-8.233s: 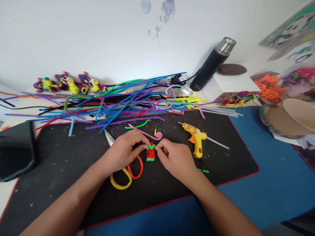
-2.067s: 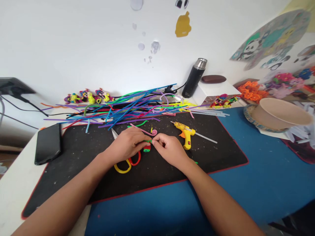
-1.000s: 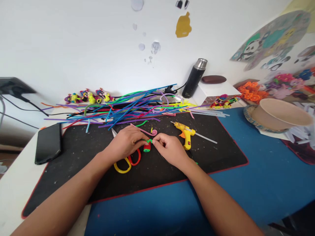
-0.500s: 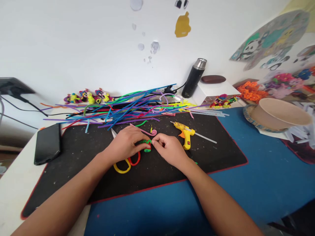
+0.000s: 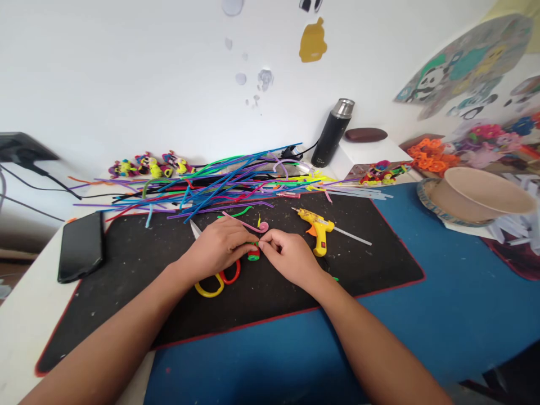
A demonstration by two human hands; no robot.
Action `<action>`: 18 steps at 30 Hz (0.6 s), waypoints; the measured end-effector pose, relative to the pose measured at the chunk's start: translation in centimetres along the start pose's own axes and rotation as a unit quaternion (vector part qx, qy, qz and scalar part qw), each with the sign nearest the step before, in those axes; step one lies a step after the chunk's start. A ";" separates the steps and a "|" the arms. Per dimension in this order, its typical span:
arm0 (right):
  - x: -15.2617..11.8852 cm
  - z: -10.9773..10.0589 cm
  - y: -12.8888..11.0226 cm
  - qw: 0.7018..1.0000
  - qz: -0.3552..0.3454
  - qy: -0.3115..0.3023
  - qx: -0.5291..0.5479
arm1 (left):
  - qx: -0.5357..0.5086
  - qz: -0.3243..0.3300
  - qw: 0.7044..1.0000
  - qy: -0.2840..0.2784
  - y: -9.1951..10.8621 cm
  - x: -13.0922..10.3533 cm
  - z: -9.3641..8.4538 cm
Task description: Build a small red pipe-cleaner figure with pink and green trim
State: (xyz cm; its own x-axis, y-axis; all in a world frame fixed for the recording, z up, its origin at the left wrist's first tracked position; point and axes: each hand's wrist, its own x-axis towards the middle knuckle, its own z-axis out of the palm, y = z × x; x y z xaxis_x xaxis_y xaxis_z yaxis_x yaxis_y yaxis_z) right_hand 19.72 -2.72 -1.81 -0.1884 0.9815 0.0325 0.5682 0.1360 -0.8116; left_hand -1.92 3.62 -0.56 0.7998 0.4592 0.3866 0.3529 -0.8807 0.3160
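Note:
Between the fingertips of both hands is a small red and green roll [image 5: 253,256] of pipe cleaner. My left hand [image 5: 221,244] is closed on it from the left, fingers over its top. The fingertips of my right hand [image 5: 284,250] pinch at its upper right, by a bit of green. Scissors [image 5: 210,287] with yellow and red handles lie partly under my left hand. Just beyond the hands rests a pink pipe cleaner [image 5: 263,227] with a coiled end. A yellow glue gun [image 5: 320,228] lies to the right of my right hand.
Many coloured pipe cleaners [image 5: 228,188] lie along the wall, with small figures [image 5: 158,166] behind. A phone [image 5: 81,247] is at the left on the black mat [image 5: 253,304]. A black flask [image 5: 333,132], a white box [image 5: 371,154] and a bowl [image 5: 485,194] stand to the right.
My left fingers have closed in over the top of the roll, covering the green zigzag strand that showed there. The right hand has barely moved.

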 end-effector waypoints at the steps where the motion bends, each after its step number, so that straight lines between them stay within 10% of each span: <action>1: 0.0 0.0 0.0 1.000 0.000 -0.001 -0.001 | 0.004 0.003 1.000 0.000 0.0 0.0 0.1; 18: 0.0 -0.1 -0.5 1.000 0.010 -0.009 0.003 | 0.004 -0.001 1.000 0.013 0.0 -0.1 0.3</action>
State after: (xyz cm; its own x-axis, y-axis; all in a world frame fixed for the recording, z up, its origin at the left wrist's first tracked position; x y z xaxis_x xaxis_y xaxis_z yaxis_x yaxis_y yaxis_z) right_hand 19.56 -2.81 -1.36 -0.1906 0.9817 0.0058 0.5680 0.1151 -0.8150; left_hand -1.87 3.53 -0.91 0.7855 0.4646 0.4089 0.3595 -0.8803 0.3097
